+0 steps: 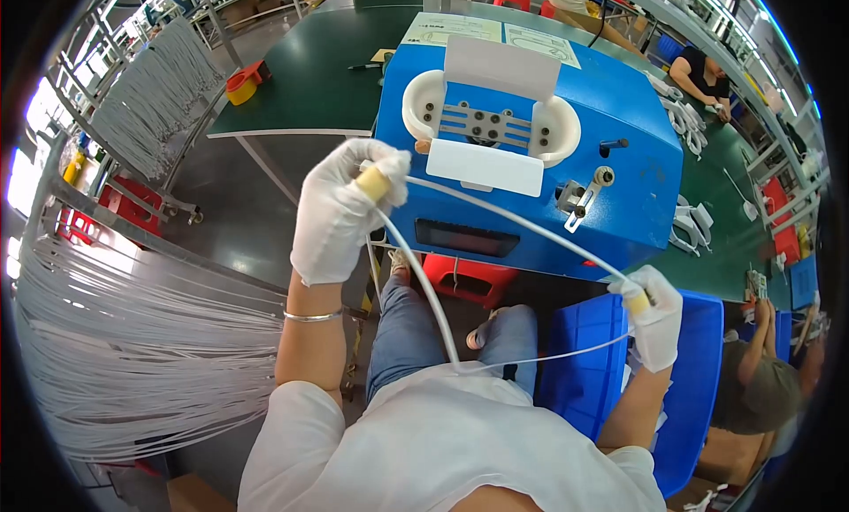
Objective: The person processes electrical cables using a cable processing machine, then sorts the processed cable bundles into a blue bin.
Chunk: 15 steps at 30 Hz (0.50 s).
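Observation:
My left hand (332, 216), in a white glove, is raised at the front left corner of a blue machine (632, 198), its fingers closed around a white cable (522, 218). Lower, beyond the machine's front right, my gloved right hand (659, 322) also grips the cable. One stretch runs slanting between the hands; other lengths hang down in front of my shirt. Pale yellow covers show on fingers of both gloves. On top of the machine are two curved white guides (416, 123), metal bars and two white flaps (485, 167). Neither hand touches the machine.
The machine stands on a green table (309, 79) with a red and yellow tape dispenser (248, 83). A blue bin (579, 335) is beneath my right arm. Many white cables (150, 362) hang at left. A red stool (464, 282) sits below; co-workers are at right.

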Each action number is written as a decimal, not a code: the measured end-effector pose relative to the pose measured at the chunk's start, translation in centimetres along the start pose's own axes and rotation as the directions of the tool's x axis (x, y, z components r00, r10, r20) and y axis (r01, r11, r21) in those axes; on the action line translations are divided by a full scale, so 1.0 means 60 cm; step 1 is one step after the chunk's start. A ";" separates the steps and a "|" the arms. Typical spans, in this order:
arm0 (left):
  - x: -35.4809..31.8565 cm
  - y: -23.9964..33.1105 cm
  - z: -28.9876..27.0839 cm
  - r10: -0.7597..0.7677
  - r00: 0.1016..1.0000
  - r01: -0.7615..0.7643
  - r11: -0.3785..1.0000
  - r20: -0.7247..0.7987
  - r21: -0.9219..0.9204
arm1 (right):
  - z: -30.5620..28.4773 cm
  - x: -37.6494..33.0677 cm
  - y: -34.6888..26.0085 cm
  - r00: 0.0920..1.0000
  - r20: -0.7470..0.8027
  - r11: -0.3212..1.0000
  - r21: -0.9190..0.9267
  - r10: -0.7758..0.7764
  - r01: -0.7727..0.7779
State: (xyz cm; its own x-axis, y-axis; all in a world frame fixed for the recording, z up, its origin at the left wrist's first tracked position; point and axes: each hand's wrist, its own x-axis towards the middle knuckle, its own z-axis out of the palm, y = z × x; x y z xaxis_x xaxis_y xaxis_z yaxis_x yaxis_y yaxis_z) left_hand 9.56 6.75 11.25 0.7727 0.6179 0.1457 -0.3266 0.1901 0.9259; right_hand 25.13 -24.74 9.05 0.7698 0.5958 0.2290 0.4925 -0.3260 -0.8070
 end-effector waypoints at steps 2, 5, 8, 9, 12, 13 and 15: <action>0.004 0.009 0.001 -0.020 0.999 0.021 0.999 -0.029 0.047 | -0.003 0.009 -0.010 0.999 -0.038 1.000 -0.002 0.022 -0.022; 0.020 0.014 0.007 0.019 0.998 -0.009 0.986 -0.059 0.169 | -0.004 0.021 -0.013 0.995 -0.104 0.999 -0.036 -0.005 0.002; 0.031 0.015 0.028 0.137 0.986 -0.111 0.963 -0.091 0.245 | -0.005 0.035 -0.012 0.963 -0.241 0.992 -0.018 -0.123 0.123; 0.039 0.006 0.018 0.125 0.991 -0.112 0.973 -0.054 0.204 | -0.007 0.039 -0.014 0.963 -0.240 0.993 -0.018 -0.119 0.119; 0.042 0.000 0.027 0.100 0.989 -0.073 0.973 -0.113 0.221 | -0.014 0.048 -0.006 0.962 -0.237 0.990 -0.006 -0.137 0.139; 0.043 -0.001 0.026 0.096 0.989 -0.070 0.973 -0.110 0.220 | -0.017 0.049 -0.005 0.962 -0.239 0.991 -0.008 -0.133 0.135; 0.045 -0.006 0.024 0.033 0.994 -0.015 0.986 -0.108 0.166 | -0.026 0.051 -0.004 0.976 -0.203 0.997 -0.010 -0.077 0.077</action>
State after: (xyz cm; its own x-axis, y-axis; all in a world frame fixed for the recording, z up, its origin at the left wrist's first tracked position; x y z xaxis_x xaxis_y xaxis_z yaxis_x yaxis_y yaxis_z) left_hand 12.53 7.25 11.78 0.6982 0.7025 0.1379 -0.2434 0.0518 0.9685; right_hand 28.01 -23.99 10.77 0.7957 0.4576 0.3968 0.5544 -0.2866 -0.7814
